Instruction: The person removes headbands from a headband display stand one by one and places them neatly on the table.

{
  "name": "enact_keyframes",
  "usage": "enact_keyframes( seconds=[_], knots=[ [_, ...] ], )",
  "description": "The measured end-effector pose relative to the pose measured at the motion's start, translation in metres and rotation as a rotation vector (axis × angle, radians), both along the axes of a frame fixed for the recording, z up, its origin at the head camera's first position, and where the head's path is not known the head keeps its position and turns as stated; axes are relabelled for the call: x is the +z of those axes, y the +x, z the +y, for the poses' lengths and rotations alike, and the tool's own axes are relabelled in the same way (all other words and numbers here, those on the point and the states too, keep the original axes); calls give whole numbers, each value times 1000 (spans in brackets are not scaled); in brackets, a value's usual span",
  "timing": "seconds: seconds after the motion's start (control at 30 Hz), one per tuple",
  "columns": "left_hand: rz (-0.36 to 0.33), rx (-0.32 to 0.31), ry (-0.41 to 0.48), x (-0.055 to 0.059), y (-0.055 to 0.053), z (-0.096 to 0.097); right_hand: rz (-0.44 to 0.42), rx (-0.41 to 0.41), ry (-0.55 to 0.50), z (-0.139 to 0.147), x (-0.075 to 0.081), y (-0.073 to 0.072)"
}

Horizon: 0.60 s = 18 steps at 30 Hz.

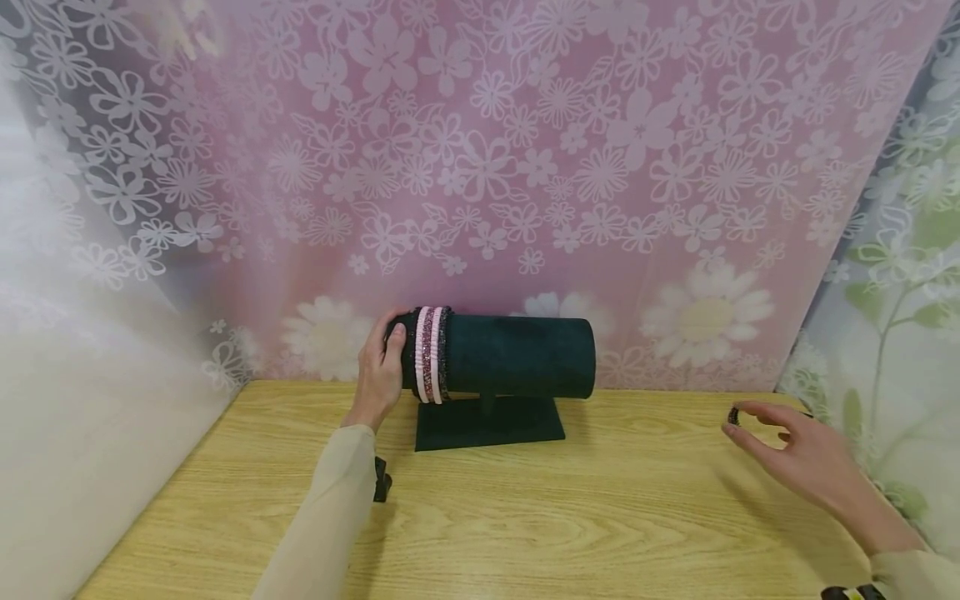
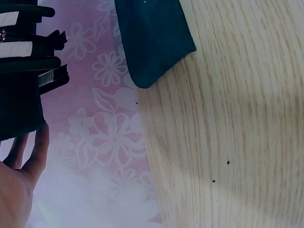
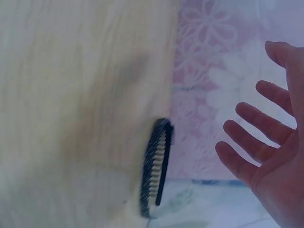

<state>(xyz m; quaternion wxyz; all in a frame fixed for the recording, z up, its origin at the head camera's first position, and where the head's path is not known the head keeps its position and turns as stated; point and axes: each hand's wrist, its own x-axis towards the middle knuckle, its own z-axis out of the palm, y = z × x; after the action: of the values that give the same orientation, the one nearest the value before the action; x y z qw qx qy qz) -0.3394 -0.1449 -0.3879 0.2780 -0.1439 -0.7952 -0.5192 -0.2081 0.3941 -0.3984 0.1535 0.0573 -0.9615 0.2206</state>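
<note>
The arched black headband with a speckled outer face and comb-like inner teeth [image 3: 147, 175] was at the far right of the pale wood-grain surface [image 1: 487, 517]. Your right hand [image 1: 817, 458] was just beside it, fingers spread, holding nothing. Your left hand [image 1: 381, 367] gripped the left end of the dark green, velvety cylindrical stand [image 1: 517, 354], near the pink and dark headbands [image 1: 437, 354] around it. Handling, judged: light, springy, fairly stiff; textured outside, so probably little slip; teeth possibly brittle. Best hold: you pinched mid-arch across the band's edges, keeping clear of the teeth.
</note>
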Motion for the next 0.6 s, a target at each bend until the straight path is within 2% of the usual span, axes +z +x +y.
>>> enact_keyframes(
  seconds=[0.3,0.47,0.6],
  knots=[
    [25,-8,5,0,-1,0,90,49,-26,-27,12,-3],
    [32,-14,9,-1,-2,1,89,61,-9,-41,20,-3],
    [30,-11,13,-1,-2,1,122,84,-2,-55,27,-2]
  ],
)
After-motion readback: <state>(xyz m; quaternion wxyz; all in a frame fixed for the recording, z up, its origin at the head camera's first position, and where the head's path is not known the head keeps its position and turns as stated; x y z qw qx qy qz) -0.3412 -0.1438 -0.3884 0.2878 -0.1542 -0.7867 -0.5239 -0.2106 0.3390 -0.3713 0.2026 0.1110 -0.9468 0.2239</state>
